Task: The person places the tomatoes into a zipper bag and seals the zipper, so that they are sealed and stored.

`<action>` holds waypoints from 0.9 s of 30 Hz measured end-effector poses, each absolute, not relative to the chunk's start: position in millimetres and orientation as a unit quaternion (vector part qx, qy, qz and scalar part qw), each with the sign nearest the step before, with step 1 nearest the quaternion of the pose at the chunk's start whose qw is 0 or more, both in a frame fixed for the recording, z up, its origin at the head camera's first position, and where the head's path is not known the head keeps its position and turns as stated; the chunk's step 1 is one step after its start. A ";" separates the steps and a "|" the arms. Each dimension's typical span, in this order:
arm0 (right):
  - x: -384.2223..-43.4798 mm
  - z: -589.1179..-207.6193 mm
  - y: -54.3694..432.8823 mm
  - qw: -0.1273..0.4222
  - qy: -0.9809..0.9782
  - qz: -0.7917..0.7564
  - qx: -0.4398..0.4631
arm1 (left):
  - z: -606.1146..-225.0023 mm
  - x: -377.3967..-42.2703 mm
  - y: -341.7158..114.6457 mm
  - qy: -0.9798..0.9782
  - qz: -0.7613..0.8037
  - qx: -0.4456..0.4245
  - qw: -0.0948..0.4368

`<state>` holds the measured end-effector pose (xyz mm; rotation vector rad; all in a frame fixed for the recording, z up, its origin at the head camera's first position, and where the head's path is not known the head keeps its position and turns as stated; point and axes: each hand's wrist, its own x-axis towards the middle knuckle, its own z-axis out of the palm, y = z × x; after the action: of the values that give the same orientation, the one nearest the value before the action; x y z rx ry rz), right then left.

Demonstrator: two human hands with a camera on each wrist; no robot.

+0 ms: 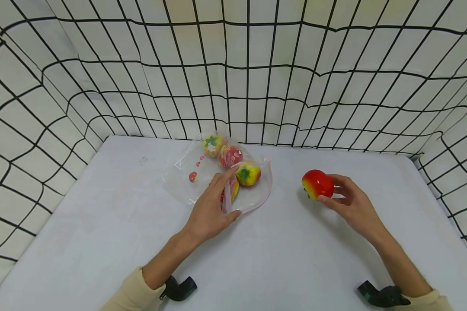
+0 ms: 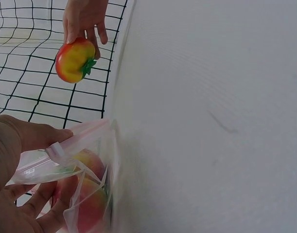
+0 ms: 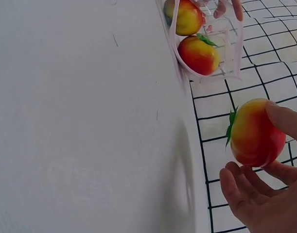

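Note:
My right hand (image 1: pixel 354 203) holds a red-and-yellow toy tomato (image 1: pixel 318 184) between thumb and fingers, above the table and right of a clear plastic bag (image 1: pixel 183 190). In the right wrist view, the held tomato's (image 3: pixel 257 133) green leafy top faces left, toward the bag. My left hand (image 1: pixel 208 214) grips the bag's pink-edged mouth; the left wrist view has the thumb on the rim and the fingers spread behind the film. Several similar tomatoes (image 1: pixel 249 174) lie inside the bag, one partly hidden by the left hand. Small red strawberry prints (image 1: pixel 193 176) mark the film.
A white table (image 1: pixel 101 242) lies under both hands. Black-grid netting over white walls (image 1: pixel 264 82) rises at the back and on both sides. A black wrist device (image 1: pixel 179 288) sits at the left cuff, and another black device (image 1: pixel 385 296) at the right.

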<state>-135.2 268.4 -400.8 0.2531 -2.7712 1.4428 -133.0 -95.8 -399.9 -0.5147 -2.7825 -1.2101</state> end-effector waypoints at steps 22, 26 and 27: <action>-133.3 -408.0 231.5 -0.025 -0.870 0.478 0.117 | -399.5 -133.0 -96.0 -0.902 -0.394 -0.174 0.033; -132.4 -408.2 225.4 -0.027 -0.869 0.480 0.118 | -399.9 -133.1 -95.5 -0.904 -0.390 -0.172 0.032; -132.3 -408.3 224.2 -0.028 -0.868 0.482 0.118 | -400.0 -133.1 -95.4 -0.904 -0.390 -0.172 0.031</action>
<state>-132.3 224.2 -408.3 0.3783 -2.7766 1.5409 -133.1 -95.4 -400.0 -0.5303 -2.7852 -1.2006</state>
